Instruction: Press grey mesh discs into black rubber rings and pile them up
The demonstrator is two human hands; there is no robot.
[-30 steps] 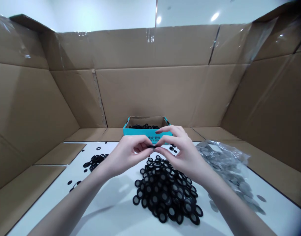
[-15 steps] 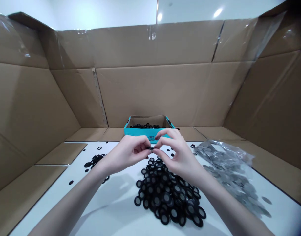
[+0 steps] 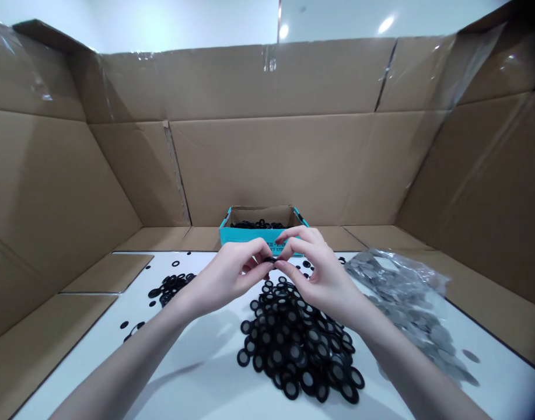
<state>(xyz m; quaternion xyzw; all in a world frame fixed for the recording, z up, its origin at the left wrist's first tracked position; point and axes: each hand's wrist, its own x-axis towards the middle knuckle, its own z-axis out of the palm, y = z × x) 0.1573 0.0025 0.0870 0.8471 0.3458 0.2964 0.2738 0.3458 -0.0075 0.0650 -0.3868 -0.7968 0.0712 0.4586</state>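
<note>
My left hand and my right hand meet above the white table, both pinching one small black ring between thumb and fingertips. The ring is seen nearly edge-on, and fingers cover part of it; whether a disc sits inside it I cannot tell. Just below my hands spreads a large pile of black rings with grey centres. To the left, partly behind my left forearm, lies a smaller heap of black rings. Thin grey discs are strewn beside my right forearm.
A turquoise cardboard box holding many black rings stands behind my hands. At the right, a clear plastic bag contains more grey discs. Tall cardboard walls enclose the table at the back and sides. A few loose black pieces lie at the left.
My hands have risen very slightly, still pinching the ring together. The left forearm has shifted a little, showing more rings at the left. The view has moved slightly.
</note>
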